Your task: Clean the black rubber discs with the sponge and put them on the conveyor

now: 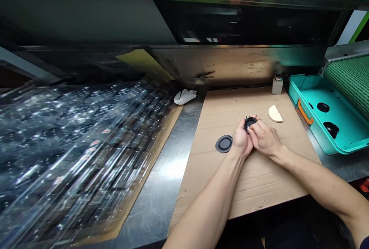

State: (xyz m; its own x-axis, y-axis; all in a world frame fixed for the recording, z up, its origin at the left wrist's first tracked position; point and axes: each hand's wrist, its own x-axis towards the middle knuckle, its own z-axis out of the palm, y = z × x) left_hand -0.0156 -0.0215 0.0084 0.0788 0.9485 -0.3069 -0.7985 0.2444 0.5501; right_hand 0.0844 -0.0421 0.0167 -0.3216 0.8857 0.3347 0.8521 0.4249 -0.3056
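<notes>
Bare forearms (210,199) converge, left hand (241,138) cupping a round black plastic piece (250,123), seemingly for steadiness, right hand (266,139) pinching its edge.

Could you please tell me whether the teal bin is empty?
Not empty: the teal bin has a few round black pieces lying inside.
</notes>
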